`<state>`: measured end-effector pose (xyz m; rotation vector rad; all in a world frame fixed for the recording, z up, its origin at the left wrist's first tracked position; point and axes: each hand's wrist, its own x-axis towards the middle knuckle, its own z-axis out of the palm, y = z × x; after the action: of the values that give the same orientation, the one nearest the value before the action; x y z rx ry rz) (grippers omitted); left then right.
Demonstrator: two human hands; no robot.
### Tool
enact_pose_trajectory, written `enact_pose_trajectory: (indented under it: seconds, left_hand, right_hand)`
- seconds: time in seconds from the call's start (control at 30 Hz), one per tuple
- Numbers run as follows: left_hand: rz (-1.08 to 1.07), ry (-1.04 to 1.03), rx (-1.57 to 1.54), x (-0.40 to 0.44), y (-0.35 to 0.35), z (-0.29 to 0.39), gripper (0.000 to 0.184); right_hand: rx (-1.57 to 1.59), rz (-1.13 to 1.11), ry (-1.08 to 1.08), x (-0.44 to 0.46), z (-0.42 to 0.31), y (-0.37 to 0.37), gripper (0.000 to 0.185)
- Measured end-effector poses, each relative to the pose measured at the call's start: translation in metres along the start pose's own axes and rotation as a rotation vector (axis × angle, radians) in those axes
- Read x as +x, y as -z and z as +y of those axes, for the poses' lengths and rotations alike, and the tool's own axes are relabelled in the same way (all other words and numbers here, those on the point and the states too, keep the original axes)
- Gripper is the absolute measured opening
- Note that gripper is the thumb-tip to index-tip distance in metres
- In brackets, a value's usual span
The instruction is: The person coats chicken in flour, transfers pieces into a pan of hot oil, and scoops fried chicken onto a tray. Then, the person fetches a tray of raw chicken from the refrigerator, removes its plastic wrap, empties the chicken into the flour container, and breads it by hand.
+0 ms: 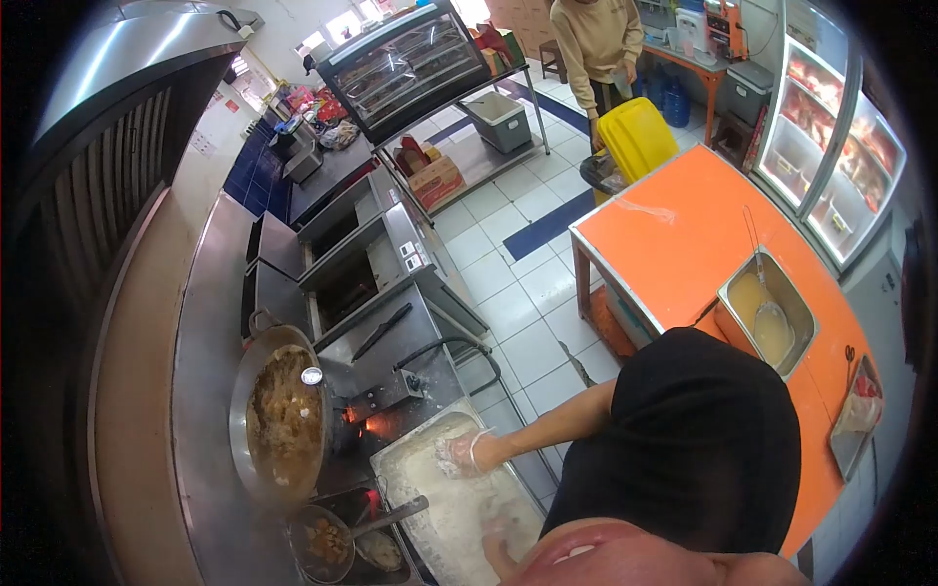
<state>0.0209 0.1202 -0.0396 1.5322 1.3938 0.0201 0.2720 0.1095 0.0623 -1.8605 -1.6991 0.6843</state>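
My right hand [467, 454], in a clear plastic glove dusted white, is down in the flour at the upper side of a metal tray [388, 467]. Its fingers look spread and hold nothing that I can make out. Lower in the same tray is my left hand [498, 547], partly sunk in the white flour [445, 513] and blurred, so its fingers are hidden. A long-handled strainer [391, 515] lies across the tray's left edge. Beside it, browned pieces [324, 540] sit in a round basket.
A large wok [240, 415] of bubbling oil stands left, with a flame [363, 425] beside it. Behind me is an orange table [664, 239] with a metal pan of liquid [772, 317]. Another person [601, 44] stands by a yellow-lidded bin [635, 137].
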Motion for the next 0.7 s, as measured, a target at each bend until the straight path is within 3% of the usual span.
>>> enact_pose_trajectory:
  seconds: [0.1, 0.17, 0.2, 0.3, 0.4, 0.5, 0.6, 0.7]
  left_hand:
    - [0.155, 0.029, -0.299, 0.000, 0.024, -0.015, 0.075]
    - [0.260, 0.079, -0.476, -0.004, 0.036, -0.020, 0.076]
    - [0.324, 0.179, -0.623, -0.027, 0.038, 0.019, 0.077]
    - [0.453, 0.041, -0.488, -0.041, 0.023, 0.059, 0.072]
    - [0.645, -0.157, -0.172, 0.007, 0.000, 0.018, 0.069]
    - [0.690, -0.173, -0.264, -0.020, -0.001, 0.052, 0.059]
    - [0.561, -0.208, -0.337, -0.026, 0.005, 0.053, 0.045]
    - [0.507, -0.433, -0.126, -0.019, 0.012, 0.040, 0.046]
  right_hand:
    - [0.042, 0.179, 0.201, -0.008, 0.002, -0.002, 0.048]
    - [-0.064, -0.029, 0.167, -0.014, -0.021, 0.016, 0.043]
    - [-0.120, -0.130, 0.150, -0.014, -0.028, 0.024, 0.041]
    - [-0.195, -0.184, 0.324, -0.019, -0.029, -0.006, 0.036]
    - [-0.073, -0.254, 0.266, -0.035, -0.042, -0.020, 0.034]
    - [0.053, -0.260, 0.212, -0.044, -0.052, -0.003, 0.037]
    - [-0.012, -0.335, 0.332, -0.024, -0.029, -0.027, 0.042]
    - [0.158, -0.202, 0.490, 0.016, 0.039, -0.127, 0.039]
